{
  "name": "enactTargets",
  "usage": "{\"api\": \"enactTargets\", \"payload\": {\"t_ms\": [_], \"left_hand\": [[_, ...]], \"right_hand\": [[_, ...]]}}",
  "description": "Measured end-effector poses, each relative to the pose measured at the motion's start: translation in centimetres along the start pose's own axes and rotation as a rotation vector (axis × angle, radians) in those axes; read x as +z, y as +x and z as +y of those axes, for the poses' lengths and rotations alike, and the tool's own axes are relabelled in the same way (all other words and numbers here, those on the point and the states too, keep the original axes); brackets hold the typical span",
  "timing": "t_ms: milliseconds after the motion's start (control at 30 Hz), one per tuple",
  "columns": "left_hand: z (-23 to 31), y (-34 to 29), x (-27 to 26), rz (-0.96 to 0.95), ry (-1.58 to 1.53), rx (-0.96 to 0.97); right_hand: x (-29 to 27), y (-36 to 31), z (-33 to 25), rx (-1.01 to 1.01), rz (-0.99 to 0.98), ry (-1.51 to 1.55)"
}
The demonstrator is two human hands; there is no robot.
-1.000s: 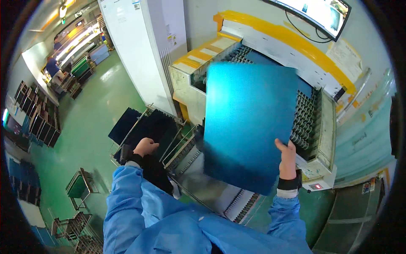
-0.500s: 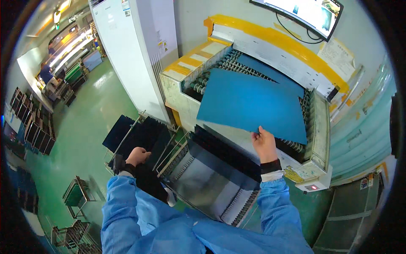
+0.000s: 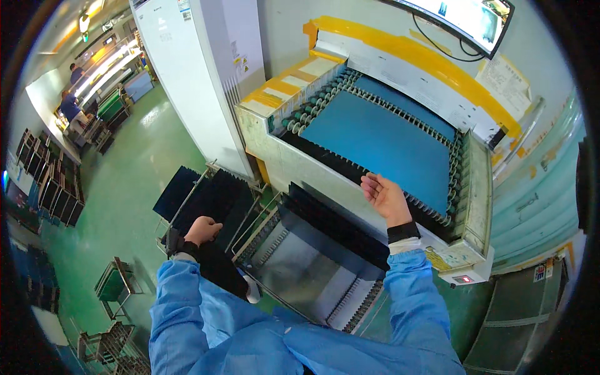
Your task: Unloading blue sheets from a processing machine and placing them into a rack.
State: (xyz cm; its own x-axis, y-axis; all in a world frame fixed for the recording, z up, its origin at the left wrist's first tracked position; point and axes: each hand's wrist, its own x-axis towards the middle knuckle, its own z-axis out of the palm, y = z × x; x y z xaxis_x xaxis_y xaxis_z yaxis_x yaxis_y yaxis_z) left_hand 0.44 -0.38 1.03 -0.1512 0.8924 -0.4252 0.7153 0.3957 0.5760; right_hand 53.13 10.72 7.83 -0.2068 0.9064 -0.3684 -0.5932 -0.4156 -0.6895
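A flat blue panel [image 3: 381, 140] lies on the roller conveyor [image 3: 300, 119] of the machine. Behind it a second blue panel [image 3: 409, 109] lies farther in on the rollers. My right hand [image 3: 387, 199] hovers at the machine's front edge, fingers loosely bent and apart, with nothing in it. My left hand [image 3: 203, 231] is closed, with fingers curled, over the left rack [image 3: 215, 200] of upright dark panels; nothing shows in it. Before me stands a slotted rack [image 3: 300, 262] with several dark panels [image 3: 337, 225] upright along its far side.
A tall white cabinet [image 3: 187, 75] stands left of the machine. Above hangs a monitor [image 3: 462, 22]. Clear plastic curtains [image 3: 531, 194] hang on the right. More racks [image 3: 53, 175] stand on the green floor [image 3: 144, 169] at left, with people [image 3: 70, 106] far off.
The blue panel has come down flat on the rollers and slid inward. My right hand has let go of its near edge and turned palm up. My left hand stays put.
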Motion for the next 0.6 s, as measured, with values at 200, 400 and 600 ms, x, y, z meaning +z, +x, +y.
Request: {"api": "enactTargets", "payload": {"t_ms": [200,400,600], "left_hand": [[-1.4,0.8,0.7,0.000,-0.052,-0.025],[-1.4,1.8,0.5,0.008,0.023,0.058],[-1.1,2.0,1.0,-0.017,-0.067,0.015]], "right_hand": [[0.7,-1.0,1.5,-0.005,-0.131,-0.285],[2.6,-3.7,6.3,-0.039,-0.051,-0.745],[-0.9,-4.5,13.8,-0.408,-0.051,-1.313]]}}
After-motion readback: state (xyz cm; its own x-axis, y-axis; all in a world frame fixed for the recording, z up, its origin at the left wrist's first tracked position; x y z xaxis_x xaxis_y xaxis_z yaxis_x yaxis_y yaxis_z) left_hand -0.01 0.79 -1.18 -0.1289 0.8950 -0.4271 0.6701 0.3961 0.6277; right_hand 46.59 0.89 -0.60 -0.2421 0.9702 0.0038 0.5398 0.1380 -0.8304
